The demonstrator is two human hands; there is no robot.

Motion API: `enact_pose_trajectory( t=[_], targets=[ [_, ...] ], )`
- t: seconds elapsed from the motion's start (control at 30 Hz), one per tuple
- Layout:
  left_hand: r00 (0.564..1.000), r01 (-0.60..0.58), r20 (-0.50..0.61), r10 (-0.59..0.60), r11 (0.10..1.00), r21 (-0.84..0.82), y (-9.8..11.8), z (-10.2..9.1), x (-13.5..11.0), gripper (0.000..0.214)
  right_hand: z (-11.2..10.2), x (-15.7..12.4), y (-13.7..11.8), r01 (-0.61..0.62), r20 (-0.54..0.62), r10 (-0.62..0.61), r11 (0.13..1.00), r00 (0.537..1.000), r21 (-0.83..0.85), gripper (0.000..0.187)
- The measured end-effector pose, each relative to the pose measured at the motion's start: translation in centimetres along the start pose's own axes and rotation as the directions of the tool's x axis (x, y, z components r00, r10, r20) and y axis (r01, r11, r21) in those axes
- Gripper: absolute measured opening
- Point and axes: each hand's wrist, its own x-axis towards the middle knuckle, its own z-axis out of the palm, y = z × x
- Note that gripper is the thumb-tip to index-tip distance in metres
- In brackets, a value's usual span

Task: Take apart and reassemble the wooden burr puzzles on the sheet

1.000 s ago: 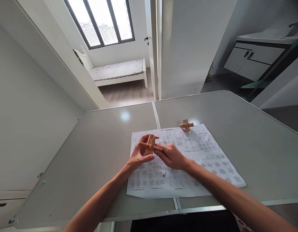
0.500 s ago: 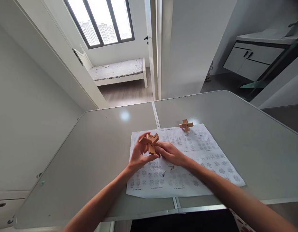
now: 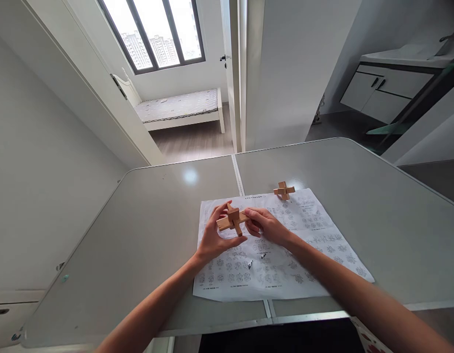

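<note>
Between my two hands is a wooden burr puzzle point(image 3: 233, 215) made of crossed bars, raised over the printed sheet. My left hand point(image 3: 212, 239) grips it from the left, with the thumb at the lower bar end and the fingers behind the upper one. On the other side, my right hand point(image 3: 265, 224) pinches the end of the bar that points right. The printed instruction sheet point(image 3: 278, 274) lies under both hands, covered in small diagrams, with two small torn spots. A second wooden burr puzzle point(image 3: 284, 190) rests at the sheet's far edge.
A grey folding table point(image 3: 157, 220) with a metal rim and a centre seam carries everything. Past its far edge are an open door point(image 3: 230, 73), a bed point(image 3: 179, 105) and a window. A white cabinet point(image 3: 385, 88) stands at the back right.
The held puzzle has been turned, so one long bar now lies crosswise. My right hand has shifted slightly right, from the puzzle's underside to its right bar end.
</note>
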Motion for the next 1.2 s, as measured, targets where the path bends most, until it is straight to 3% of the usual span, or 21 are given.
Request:
enact_pose_trajectory(
  t=[0.37,0.6,0.77,1.03,1.2],
  targets=[
    [0.998,-0.029,-0.059,0.037,0.99,0.141,-0.3,0.0,0.1,0.091,1.2,-0.1,-0.2,-0.001,-0.135,0.012,0.996,0.991,0.086,0.048],
    [0.993,-0.051,-0.093,0.073,0.974,0.221,0.2,0.1,-0.3,0.094,0.8,-0.3,-0.5,-0.037,-0.086,0.045,0.995,0.995,0.095,0.047],
    [0.998,-0.035,-0.039,0.043,0.982,0.188,0.5,-0.1,-0.2,0.088,0.6,-0.1,0.0,-0.07,-0.038,0.076,0.987,0.996,0.144,0.049],
    [0.997,-0.062,-0.043,0.067,0.992,0.113,-0.3,-0.3,0.1,0.083,0.3,0.1,-0.2,-0.02,-0.129,0.041,0.987,0.991,0.162,0.047],
    [1.0,0.004,-0.005,-0.004,1.0,-0.004,-0.5,-0.3,0.2,0.086,0.4,0.0,-0.2,-0.016,-0.138,0.041,0.984,0.99,0.175,0.049]
  ],
)
